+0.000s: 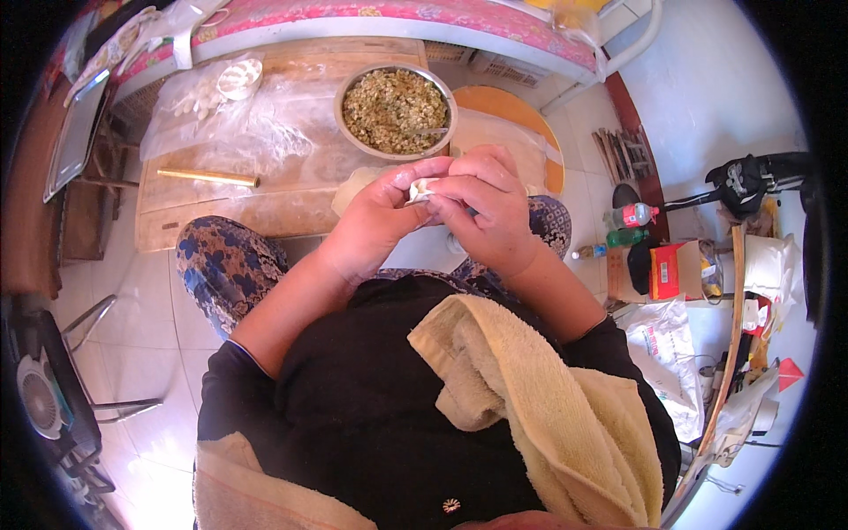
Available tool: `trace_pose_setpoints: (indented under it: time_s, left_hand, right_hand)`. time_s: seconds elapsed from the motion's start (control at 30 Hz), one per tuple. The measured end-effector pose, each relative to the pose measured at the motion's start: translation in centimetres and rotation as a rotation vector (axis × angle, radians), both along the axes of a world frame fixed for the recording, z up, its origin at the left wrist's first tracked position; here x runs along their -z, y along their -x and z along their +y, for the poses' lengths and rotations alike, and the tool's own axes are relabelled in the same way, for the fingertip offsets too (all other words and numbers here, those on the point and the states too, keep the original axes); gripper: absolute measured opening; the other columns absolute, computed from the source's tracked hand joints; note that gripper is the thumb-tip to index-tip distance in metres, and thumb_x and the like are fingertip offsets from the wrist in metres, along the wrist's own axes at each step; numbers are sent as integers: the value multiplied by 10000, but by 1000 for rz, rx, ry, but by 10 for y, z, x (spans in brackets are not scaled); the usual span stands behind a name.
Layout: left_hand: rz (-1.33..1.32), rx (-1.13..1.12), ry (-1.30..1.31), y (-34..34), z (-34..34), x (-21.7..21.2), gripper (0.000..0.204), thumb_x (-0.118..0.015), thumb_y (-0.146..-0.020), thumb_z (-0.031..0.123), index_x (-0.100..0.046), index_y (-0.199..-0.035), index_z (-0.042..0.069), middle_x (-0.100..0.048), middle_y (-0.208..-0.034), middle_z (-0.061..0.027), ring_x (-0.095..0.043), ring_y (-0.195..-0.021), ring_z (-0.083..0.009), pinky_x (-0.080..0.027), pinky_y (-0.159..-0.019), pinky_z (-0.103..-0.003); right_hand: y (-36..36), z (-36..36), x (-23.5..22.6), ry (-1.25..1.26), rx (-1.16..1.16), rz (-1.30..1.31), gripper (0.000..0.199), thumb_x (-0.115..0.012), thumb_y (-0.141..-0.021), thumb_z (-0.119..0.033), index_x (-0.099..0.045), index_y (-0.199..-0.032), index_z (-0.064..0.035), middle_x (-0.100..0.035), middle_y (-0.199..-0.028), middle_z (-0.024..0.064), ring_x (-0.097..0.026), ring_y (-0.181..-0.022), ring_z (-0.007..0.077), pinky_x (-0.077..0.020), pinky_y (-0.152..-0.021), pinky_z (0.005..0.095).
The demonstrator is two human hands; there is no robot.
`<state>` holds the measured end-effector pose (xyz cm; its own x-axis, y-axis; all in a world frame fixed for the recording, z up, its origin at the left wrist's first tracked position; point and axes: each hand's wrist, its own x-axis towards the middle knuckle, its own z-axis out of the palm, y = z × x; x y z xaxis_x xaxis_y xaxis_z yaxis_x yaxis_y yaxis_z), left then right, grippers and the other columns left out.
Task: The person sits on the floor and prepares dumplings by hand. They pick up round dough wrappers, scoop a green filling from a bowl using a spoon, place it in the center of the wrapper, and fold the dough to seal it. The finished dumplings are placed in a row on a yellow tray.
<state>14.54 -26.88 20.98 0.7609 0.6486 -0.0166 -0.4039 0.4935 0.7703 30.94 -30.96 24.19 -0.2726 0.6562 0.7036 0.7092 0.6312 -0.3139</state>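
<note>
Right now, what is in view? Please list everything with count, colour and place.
Dough-like piece: one, white, centre
Table: one, brown, upper left
Bowl: one, silver, upper centre
Filling: one heap, brown, in bowl
Rod: one, gold, left on table
Plastic film: count unclear, transparent, on table
Round thing: one, white, table's far left
Round board: one, orange, right of bowl
Bedding: one stretch, pink, top
Bottles: three visible, mixed colours, right
Bag: one, black, far right
Sack: one, white, lower right
Fan: one, white, lower left
Small clutter: uncounted, mixed colours, right
Shirt: one, black, lower centre
Towel: at least one, pale yellow, over shirt
Trousers: one pair, blue, near table
Left hand: one, bare, holding piece
Right hand: one, bare, holding piece
</note>
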Motion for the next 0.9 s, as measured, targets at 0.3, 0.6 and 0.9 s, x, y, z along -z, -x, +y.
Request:
trace_pose_setpoints:
  time_s: [0.3,0.6,0.9]
  left_hand:
    - [122,-52,-285,-1,6,10,546,-578,-866,-44,-396,-1379,-2,-532,-1269,-92,-511,-1145,-134,-439,-961,-277]
    - [91,3,-357,0,10,17,624,-576,-862,-56,-309,-1424,-9,-445,-1381,-116,-453,-1239,-156,-407,-1014,-297]
    - [94,111,-83,-7,-2,13,332,-507,-952,82,-464,-1266,-16,-613,-1123,-86,-614,-982,-175,-482,-898,-297]
  right_hand:
    - [-7,3,-7,41,-46,-129,168,-737,-682,-117,-661,-832,-120,-605,-892,-1,-564,-845,221,-432,-768,353]
    - [-9,8,-10,28,-129,-176,141,-716,-692,-100,-657,-819,-115,-598,-883,4,-556,-860,225,-424,-765,351]
    - [-15,0,-9,129,-56,-70,196,-695,-724,-127,-685,-917,-101,-612,-944,32,-553,-956,262,-433,-834,376]
